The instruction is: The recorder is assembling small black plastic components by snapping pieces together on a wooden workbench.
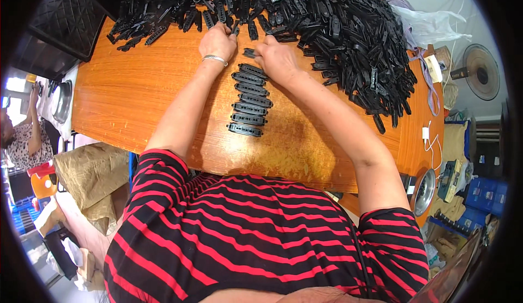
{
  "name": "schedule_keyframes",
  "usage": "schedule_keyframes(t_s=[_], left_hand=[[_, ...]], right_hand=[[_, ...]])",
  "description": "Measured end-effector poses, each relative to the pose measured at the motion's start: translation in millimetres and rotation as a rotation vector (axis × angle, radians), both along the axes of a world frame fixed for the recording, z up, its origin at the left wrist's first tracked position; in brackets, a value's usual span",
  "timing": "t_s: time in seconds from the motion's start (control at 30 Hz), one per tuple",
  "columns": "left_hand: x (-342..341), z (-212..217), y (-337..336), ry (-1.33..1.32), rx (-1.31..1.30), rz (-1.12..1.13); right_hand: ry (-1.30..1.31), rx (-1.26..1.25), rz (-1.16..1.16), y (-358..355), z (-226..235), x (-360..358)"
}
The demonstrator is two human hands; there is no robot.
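Observation:
Long, narrow black plastic parts with slots lie side by side in a column on the wooden table in front of me. At the far end of this column my right hand is closed, its fingertips on the right end of another black plastic part. My left hand, with a bracelet at the wrist, is at the near edge of the big pile. Its thumb and fingers are closed on a small black plastic part, mostly covered by the hand.
A large heap of similar black parts covers the table's far side and right. A black crate stands at the far left, a fan at the right. Another person sits at the left. Brown wrapping hangs beside the table.

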State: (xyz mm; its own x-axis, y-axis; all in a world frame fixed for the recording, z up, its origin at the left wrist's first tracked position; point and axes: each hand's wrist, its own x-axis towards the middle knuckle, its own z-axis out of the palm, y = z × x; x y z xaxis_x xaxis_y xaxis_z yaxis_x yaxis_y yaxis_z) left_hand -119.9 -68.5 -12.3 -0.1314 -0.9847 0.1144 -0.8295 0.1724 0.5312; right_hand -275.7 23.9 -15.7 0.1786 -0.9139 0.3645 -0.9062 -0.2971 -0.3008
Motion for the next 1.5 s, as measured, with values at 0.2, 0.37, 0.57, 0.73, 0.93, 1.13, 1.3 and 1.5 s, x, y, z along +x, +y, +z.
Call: schedule_keyframes(t_s=[0.2, 0.37, 0.57, 0.73, 0.93, 1.13, 1.3, 1.5], left_hand=[[20.7, 9.3, 13.7, -0.081, -0.03, 0.002], [36.2, 7.3, 24.6, 0.096, -0.069, -0.083], [27.1, 13.8, 32.4, 0.42, -0.101, -0.327], [27.5, 6.1, 25.7, 0.817, 0.258, -0.355], [24.0, 1.1, 26.2, 0.896, 0.594, -0.236], [12.9, 12.3, 28.4, 0.925, 0.513, -0.22], [9.4, -6.3, 16.6, 0.815, 0.447, -0.242], [5.8, -8.0, 20.1, 0.596, 0.385, -0.209]], right_hand=[[-0.09, 0.084, 0.015, -6.6, 8.9, 6.9], [-0.42, 0.088, -0.151, -14.9, 20.2, 7.4], [-1.125, 0.538, -0.169, -15.0, 42.4, 9.2], [-1.214, 0.56, -0.176, -5.2, 42.7, 7.6], [-1.333, 0.618, -0.176, 4.1, 29.6, 4.8], [-1.118, 0.572, -0.162, 1.4, 28.6, 7.9], [-0.804, 0.602, -0.229, -6.6, 28.6, 5.6], [-0.793, 0.635, -0.264, -5.8, 20.4, 6.9]])
